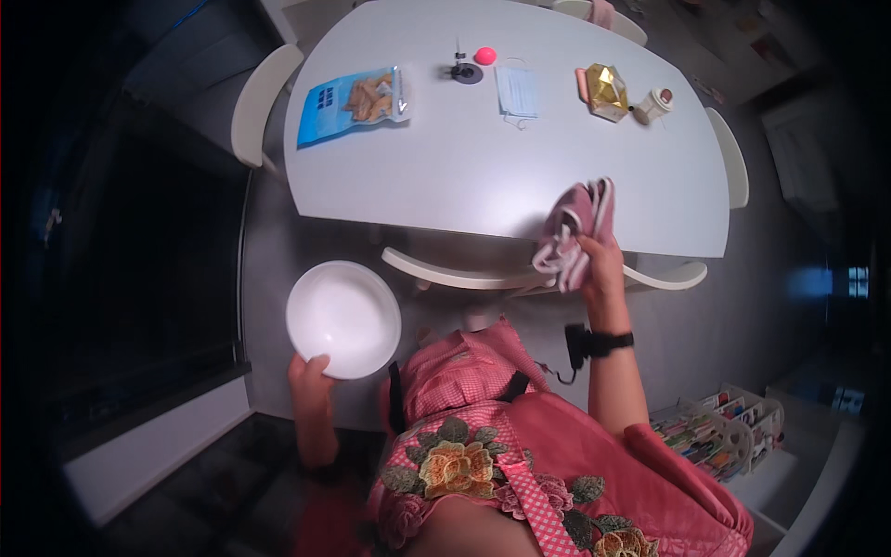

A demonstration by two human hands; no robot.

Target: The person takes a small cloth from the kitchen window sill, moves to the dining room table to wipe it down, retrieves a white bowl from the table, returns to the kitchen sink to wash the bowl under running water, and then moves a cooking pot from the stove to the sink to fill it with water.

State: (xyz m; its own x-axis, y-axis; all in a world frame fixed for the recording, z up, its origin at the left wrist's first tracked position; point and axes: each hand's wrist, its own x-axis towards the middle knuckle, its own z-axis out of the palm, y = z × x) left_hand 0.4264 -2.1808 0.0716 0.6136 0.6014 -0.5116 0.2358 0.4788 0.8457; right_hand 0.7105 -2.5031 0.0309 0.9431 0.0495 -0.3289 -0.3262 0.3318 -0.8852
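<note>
My left hand (311, 379) grips the rim of a round white bowl (343, 319), its thumb over the edge, above the floor to the left of my body. The inside of the bowl faces up and shows nothing in it. In my right hand (604, 268) is a bunched pink cloth with white edging (581, 216), held over the near edge of the white table (445, 174). A black band with a small device sits on my right wrist. Farther back on the table lie a blue snack bag (348, 104) and a light blue face mask (517, 92).
White chairs (466, 273) stand at the table's near side, with others around it. The tabletop also bears a small black stand (466, 72), a pink ball-like object (486, 56), a gold package (608, 94) and a cup (653, 106). A rack of books (717, 428) is at lower right.
</note>
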